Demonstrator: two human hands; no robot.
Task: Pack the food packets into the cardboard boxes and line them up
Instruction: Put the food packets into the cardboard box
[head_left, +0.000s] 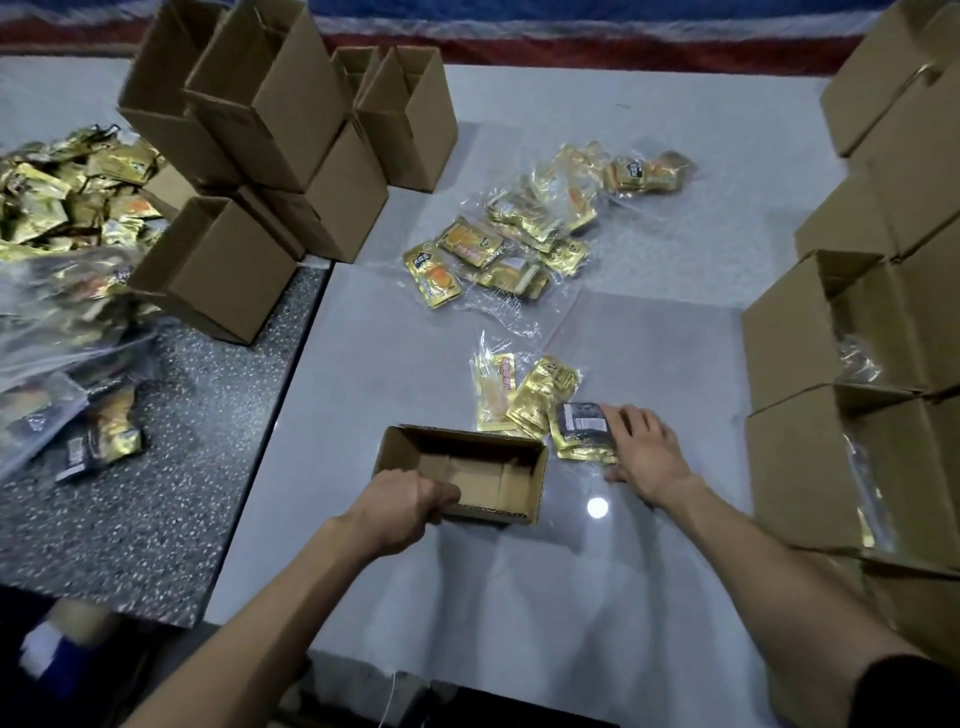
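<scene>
Both hands flank the box (538, 483): left hand (402, 506) grips its near wall, right hand (644, 452) spreads over packets (581, 427).

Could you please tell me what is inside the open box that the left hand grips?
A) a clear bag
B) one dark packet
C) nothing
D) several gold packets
C: the box shows only its bare cardboard floor, while the left hand grips its near wall and the right hand touches the dark packet lying outside it.
</scene>
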